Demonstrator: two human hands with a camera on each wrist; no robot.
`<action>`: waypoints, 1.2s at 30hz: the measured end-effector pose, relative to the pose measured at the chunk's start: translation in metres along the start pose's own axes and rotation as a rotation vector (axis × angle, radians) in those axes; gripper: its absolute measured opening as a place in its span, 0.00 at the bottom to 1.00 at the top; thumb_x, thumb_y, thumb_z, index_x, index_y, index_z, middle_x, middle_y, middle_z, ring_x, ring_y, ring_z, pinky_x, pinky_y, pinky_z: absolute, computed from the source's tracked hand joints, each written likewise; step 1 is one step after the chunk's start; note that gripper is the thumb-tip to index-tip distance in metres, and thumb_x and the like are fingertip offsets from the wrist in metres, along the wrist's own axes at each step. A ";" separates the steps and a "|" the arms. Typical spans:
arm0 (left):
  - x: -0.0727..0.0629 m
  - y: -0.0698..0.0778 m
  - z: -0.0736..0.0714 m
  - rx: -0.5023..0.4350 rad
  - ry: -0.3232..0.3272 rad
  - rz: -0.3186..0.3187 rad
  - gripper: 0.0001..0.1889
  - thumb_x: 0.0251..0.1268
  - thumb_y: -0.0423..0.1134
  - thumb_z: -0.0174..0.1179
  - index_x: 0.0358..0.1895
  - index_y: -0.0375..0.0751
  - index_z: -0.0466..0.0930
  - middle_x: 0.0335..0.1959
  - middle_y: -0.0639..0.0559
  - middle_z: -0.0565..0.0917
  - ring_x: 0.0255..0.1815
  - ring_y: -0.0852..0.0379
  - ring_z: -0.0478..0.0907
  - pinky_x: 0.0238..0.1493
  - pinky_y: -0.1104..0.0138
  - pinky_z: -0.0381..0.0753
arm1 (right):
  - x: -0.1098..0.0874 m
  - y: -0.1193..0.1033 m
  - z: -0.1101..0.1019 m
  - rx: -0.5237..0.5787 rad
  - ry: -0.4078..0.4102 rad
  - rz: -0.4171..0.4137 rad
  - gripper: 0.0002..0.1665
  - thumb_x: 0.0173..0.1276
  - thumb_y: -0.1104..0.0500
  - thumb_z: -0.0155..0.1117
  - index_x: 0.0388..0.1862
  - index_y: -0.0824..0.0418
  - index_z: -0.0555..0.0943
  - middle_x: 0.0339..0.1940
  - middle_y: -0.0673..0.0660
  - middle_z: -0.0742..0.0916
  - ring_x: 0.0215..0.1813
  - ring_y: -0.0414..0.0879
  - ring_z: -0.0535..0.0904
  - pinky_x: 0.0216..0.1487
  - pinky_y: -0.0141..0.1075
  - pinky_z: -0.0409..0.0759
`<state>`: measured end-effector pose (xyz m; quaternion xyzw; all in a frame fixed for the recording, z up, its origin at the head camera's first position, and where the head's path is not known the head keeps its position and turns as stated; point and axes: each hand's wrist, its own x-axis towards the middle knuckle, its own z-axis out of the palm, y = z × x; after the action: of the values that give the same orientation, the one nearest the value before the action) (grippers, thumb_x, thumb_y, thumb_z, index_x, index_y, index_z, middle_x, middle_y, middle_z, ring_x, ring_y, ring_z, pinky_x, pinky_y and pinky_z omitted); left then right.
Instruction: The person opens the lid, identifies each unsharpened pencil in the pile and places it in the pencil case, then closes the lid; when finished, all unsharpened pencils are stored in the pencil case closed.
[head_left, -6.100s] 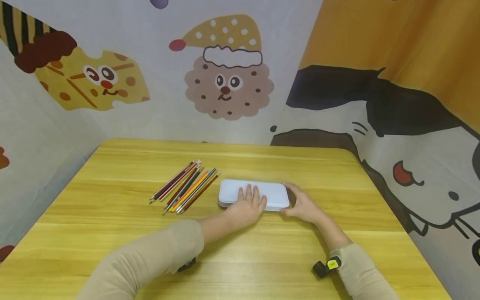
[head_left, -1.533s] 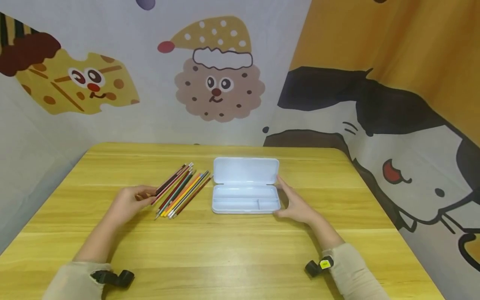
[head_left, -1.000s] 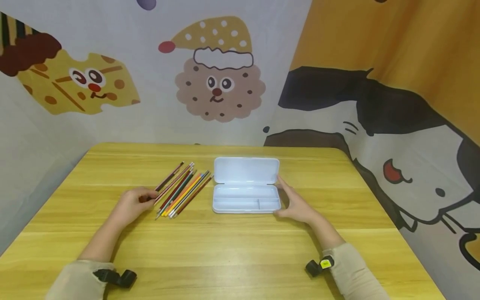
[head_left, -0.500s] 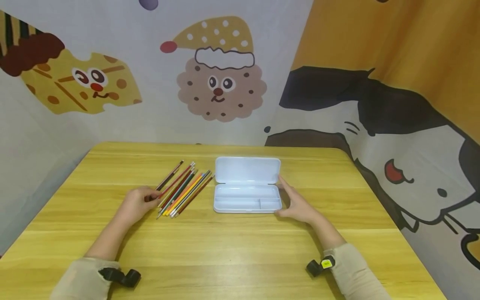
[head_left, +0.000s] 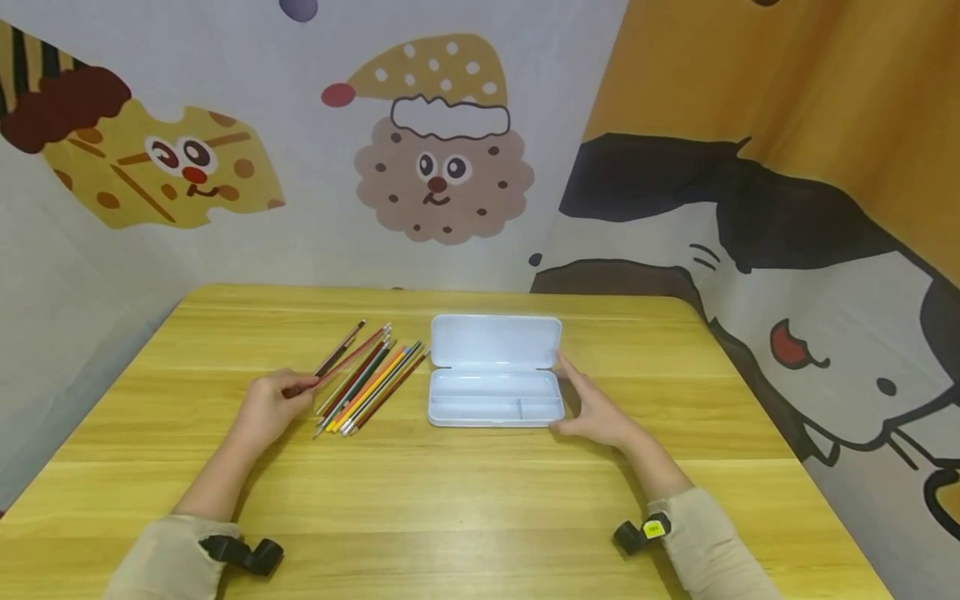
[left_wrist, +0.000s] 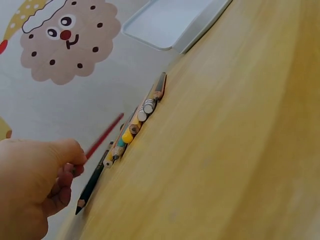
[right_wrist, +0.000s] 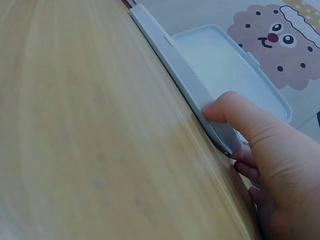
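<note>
My left hand (head_left: 273, 408) pinches a red pencil (left_wrist: 105, 135) between thumb and fingers near one end. In the left wrist view that pencil slants up above the others. Beside it on the table lies a bunch of pencils (head_left: 372, 387), yellow, green and dark red among them. A dark pencil (head_left: 333, 354) lies apart on the bunch's left. The white pencil case (head_left: 495, 340) stands with its lid up, its divided tray bare. My right hand (head_left: 596, 412) grips the case's right end, thumb on the front wall (right_wrist: 192, 95) and fingers round the corner.
Everything lies on a wood-grain table (head_left: 465, 508) with rounded far corners. A printed cartoon curtain (head_left: 315, 250) hangs right behind the table's far edge. A black wrist camera (head_left: 243, 554) sits on the left sleeve and another camera (head_left: 637, 533) on the right.
The pencil case was shut under both hands and now stands open. My left hand went to the pencils and has drawn the red pencil's near end leftward. The right hand stays at the case.
</note>
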<state>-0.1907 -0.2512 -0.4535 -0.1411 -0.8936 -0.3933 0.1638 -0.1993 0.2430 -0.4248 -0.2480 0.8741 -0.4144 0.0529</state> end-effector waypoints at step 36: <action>0.016 0.054 -0.004 -0.145 -0.062 0.207 0.12 0.61 0.22 0.60 0.46 0.33 0.84 0.38 0.45 0.82 0.28 0.60 0.72 0.25 0.71 0.74 | 0.001 -0.002 0.000 -0.005 0.002 0.000 0.67 0.48 0.67 0.76 0.77 0.65 0.41 0.67 0.69 0.68 0.71 0.62 0.55 0.70 0.59 0.45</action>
<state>-0.1837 -0.2173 -0.4089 -0.2563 -0.8482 -0.4331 0.1651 -0.1999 0.2412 -0.4238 -0.2477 0.8752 -0.4123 0.0515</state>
